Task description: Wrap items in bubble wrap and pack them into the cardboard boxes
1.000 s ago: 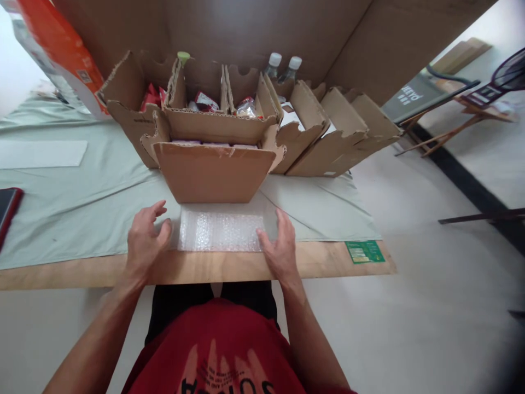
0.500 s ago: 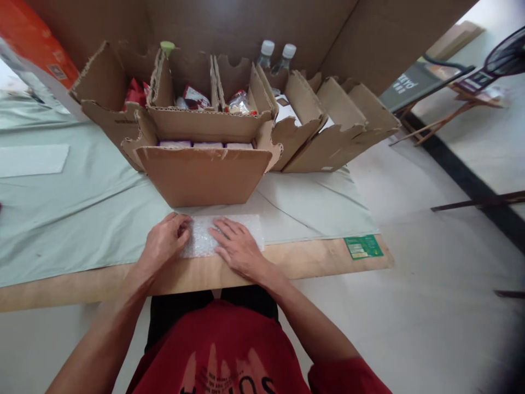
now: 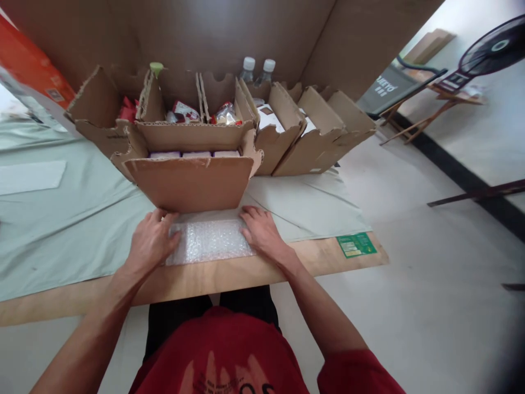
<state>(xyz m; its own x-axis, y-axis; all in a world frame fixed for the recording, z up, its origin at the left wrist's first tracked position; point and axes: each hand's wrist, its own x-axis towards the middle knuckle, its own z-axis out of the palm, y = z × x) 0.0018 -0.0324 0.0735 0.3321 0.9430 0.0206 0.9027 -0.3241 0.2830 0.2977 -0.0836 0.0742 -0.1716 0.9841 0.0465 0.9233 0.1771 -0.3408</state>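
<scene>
A strip of clear bubble wrap [image 3: 215, 241] lies flat along the front of the table. My left hand [image 3: 152, 239] rests at its left end, thumb spread over the wrap and fingers reaching toward the foot of the nearest cardboard bin [image 3: 191, 186]. At the opposite end, my right hand [image 3: 262, 231] lies with fingers stretched out, touching the wrap's right edge. Neither hand grips anything that I can see. Several purple-edged white packs [image 3: 197, 154] stand inside that bin, just beyond the wrap.
Behind stands a row of cardboard bins [image 3: 314, 148] with wrapped packets, white boxes and two white-capped bottles [image 3: 248, 68]. A white sheet [image 3: 30, 178] lies left on the green cloth [image 3: 69, 230]. A green card [image 3: 356, 245] sits at the right edge. Farther right is a fan [image 3: 492, 52].
My right hand has slid from the middle of the bubble wrap to its right end, uncovering the centre. My left hand's fingers have loosened and spread. The camera view has shifted slightly.
</scene>
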